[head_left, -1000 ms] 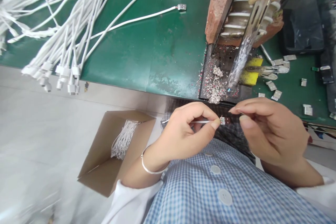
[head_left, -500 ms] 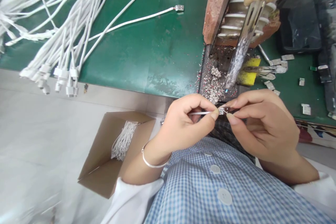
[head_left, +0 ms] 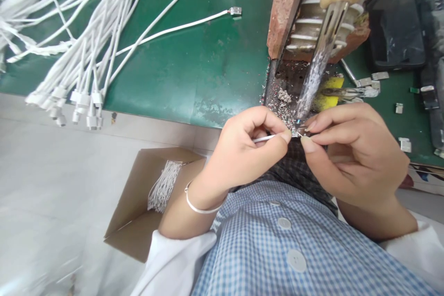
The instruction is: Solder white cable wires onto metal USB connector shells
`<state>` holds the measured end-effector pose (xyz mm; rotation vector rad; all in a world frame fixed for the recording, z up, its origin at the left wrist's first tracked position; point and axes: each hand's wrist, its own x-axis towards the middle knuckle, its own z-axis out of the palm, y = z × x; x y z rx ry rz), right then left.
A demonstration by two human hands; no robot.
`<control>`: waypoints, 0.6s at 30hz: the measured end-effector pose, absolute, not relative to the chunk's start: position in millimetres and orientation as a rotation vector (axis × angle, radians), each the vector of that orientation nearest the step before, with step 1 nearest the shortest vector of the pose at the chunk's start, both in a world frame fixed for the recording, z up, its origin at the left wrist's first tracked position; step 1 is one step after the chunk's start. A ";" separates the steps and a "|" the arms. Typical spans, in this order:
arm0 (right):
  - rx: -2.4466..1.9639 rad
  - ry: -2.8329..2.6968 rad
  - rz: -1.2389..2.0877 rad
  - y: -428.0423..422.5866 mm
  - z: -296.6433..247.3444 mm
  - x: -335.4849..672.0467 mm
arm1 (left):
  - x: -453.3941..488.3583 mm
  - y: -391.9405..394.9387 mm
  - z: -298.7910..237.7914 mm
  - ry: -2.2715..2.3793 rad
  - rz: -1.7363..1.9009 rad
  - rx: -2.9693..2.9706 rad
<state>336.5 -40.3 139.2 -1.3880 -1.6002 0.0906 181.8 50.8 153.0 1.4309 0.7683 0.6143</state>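
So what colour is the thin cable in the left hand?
White: the thin plastic cable, clearest in the head view.

No text, label, brand, number or sign can be read anywhere in view. The cardboard box (head_left: 135, 226) shows plain brown faces. The cable end (head_left: 296, 134) and the small metal pieces (head_left: 404, 144) lying on the tabletop (head_left: 194, 69) are too small to show any marking.
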 end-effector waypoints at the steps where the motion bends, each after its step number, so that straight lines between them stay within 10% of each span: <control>1: -1.384 -1.585 0.098 -39.8 139.2 336.6 | 182.1 51.6 153.1 0.770 0.612 1.424; 18: -1.410 -1.617 0.105 -35.8 143.5 335.4 | 181.6 51.1 155.1 0.767 0.623 1.416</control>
